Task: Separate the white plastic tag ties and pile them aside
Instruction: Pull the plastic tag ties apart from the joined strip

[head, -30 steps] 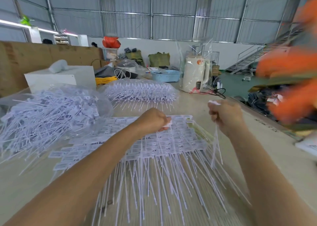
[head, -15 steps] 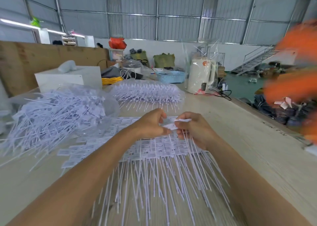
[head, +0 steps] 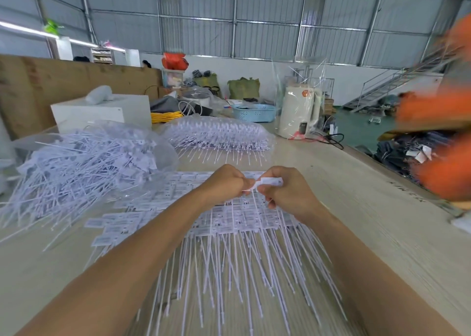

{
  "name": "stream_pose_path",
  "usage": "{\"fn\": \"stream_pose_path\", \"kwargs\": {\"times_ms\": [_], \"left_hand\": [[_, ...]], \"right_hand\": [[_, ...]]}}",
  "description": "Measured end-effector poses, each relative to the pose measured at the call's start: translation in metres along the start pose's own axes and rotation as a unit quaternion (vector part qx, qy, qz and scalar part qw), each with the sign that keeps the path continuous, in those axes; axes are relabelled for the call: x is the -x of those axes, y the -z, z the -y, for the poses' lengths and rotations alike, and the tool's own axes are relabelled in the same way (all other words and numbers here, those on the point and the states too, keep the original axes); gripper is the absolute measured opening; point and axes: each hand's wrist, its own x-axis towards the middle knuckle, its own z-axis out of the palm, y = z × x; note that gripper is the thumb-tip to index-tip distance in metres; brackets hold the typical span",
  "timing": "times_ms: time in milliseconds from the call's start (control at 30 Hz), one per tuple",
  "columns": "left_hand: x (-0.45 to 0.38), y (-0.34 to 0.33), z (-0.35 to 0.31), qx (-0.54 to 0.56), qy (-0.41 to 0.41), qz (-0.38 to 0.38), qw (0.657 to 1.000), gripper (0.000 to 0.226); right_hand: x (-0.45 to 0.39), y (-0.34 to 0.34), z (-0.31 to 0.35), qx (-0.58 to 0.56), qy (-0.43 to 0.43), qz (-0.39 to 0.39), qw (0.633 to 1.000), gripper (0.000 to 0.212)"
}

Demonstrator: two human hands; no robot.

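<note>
I have both hands together just above the far edge of the joined sheet of tag ties (head: pixel 237 216), which lies flat on the counter (head: pixel 382 233) directly beneath and toward me from them, its thin tails fanning back between my forearms. My left hand (head: pixel 224 182) is curled in a fist-like pinch on the sheet's edge, and my right hand (head: pixel 285 190) pinches the single tie (head: pixel 270 182) whose flat label head sticks out above my knuckles, its tail hanging down past my fingers. The two hands almost touch at the pinch point. Off beyond my left hand sits the loose pile (head: pixel 84 162) of separated ties in clear plastic wrap, and straight ahead beyond both hands lies another wrapped bundle (head: pixel 219 137). I judge these ties to be very light, springy plastic: the tails whippy and likely to snag on their neighbours, the label heads stiffer and the better place to take hold. I would grip each one by its head, close to where it joins the next, and brace the neighbour with the other hand so the break comes at the join and not along the tail. The smooth plastic may slip, so a firm fingertip pinch seems wise.
</note>
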Motion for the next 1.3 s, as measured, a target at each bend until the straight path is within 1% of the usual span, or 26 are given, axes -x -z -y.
{"fn": "stream_pose_path", "kwargs": {"times_ms": [67,100,200,233,300,333,367,400,433,467,500,533,567,600,667,700,800,867,933,1033,1100,1167,1200,1267,1300], "left_hand": [[-0.002,0.000,-0.003,0.017,0.030,-0.006,0.999,0.028],[-0.002,0.000,-0.004,0.022,0.049,-0.005,0.999,0.028],[-0.003,-0.001,-0.005,0.074,0.086,0.025,0.993,0.034],[-0.004,-0.001,-0.006,0.085,0.087,0.030,0.992,0.035],[-0.004,0.000,-0.008,0.076,0.081,0.041,0.993,0.038],[-0.003,0.000,-0.009,0.063,0.075,0.050,0.994,0.042],[-0.002,0.000,-0.010,0.048,0.065,0.053,0.995,0.046],[-0.001,0.000,-0.010,0.026,0.053,0.044,0.997,0.049],[0.001,0.001,-0.010,0.002,0.038,0.029,0.999,0.049],[0.003,0.001,-0.010,-0.015,0.022,0.018,0.999,0.045],[0.005,0.002,-0.010,-0.021,0.009,0.017,1.000,0.038],[0.006,0.001,-0.010,-0.023,0.006,0.024,0.999,0.027],[0.008,0.001,-0.011,-0.030,0.009,0.030,0.999,0.022],[0.010,0.002,-0.012,-0.048,0.010,0.038,0.998,0.025],[0.013,0.004,-0.011,-0.096,-0.002,0.066,0.993,0.031],[0.014,0.004,-0.010,-0.118,-0.014,0.074,0.990,0.032],[0.016,0.007,-0.006,-0.148,-0.036,0.078,0.985,0.031],[0.018,0.010,-0.004,-0.143,-0.055,0.059,0.986,0.031],[0.018,0.012,-0.004,-0.147,-0.080,0.041,0.985,0.036],[0.016,0.014,-0.003,-0.166,-0.116,0.015,0.979,0.044],[0.015,0.015,-0.002,-0.171,-0.131,0.006,0.977,0.047],[0.014,0.016,0.001,-0.147,-0.116,0.009,0.982,0.045],[0.014,0.017,0.004,-0.135,-0.100,0.004,0.986,0.040],[0.013,0.022,0.009,-0.155,-0.071,-0.003,0.985,0.027],[0.012,0.023,0.011,-0.162,-0.059,0.007,0.985,0.027]], "right_hand": [[-0.002,-0.003,-0.001,0.014,0.009,-0.020,1.000,0.019],[-0.002,-0.004,-0.002,0.034,0.027,-0.035,0.998,0.020],[-0.002,-0.005,-0.003,0.147,0.131,-0.069,0.978,0.012],[-0.002,-0.004,-0.003,0.155,0.151,-0.072,0.974,0.010],[-0.005,0.006,-0.007,0.175,0.141,-0.096,0.970,0.009],[-0.007,0.016,-0.007,0.187,0.111,-0.124,0.968,0.010],[-0.009,0.030,-0.009,0.163,0.069,-0.158,0.972,0.010],[-0.011,0.044,-0.010,0.079,0.025,-0.183,0.980,0.008],[-0.010,0.055,-0.009,-0.036,-0.015,-0.194,0.980,0.005],[-0.009,0.063,-0.006,-0.141,-0.044,-0.189,0.971,0.007],[-0.009,0.067,-0.002,-0.217,-0.061,-0.169,0.960,0.009],[-0.008,0.067,0.001,-0.264,-0.071,-0.140,0.952,0.010],[-0.008,0.065,0.005,-0.288,-0.079,-0.104,0.949,0.011],[-0.008,0.060,0.008,-0.297,-0.085,-0.066,0.949,0.011],[-0.005,0.045,0.013,-0.276,-0.102,0.000,0.956,0.011],[-0.003,0.037,0.014,-0.250,-0.109,0.021,0.962,0.010],[0.002,0.010,0.013,-0.182,-0.109,0.045,0.976,0.010],[0.003,-0.003,0.012,-0.149,-0.097,0.038,0.983,0.009],[0.004,-0.008,0.011,-0.144,-0.092,0.026,0.985,0.004],[0.006,-0.010,0.010,-0.149,-0.070,0.033,0.986,0.008],[0.007,-0.009,0.009,-0.126,-0.041,0.039,0.990,0.008],[0.006,-0.007,0.008,-0.100,-0.017,0.030,0.994,0.013],[0.005,-0.007,0.007,-0.095,-0.006,0.024,0.995,0.015],[0.005,-0.007,0.007,-0.104,0.014,0.019,0.994,0.013],[0.005,-0.007,0.007,-0.103,0.019,0.018,0.994,0.012]]}}
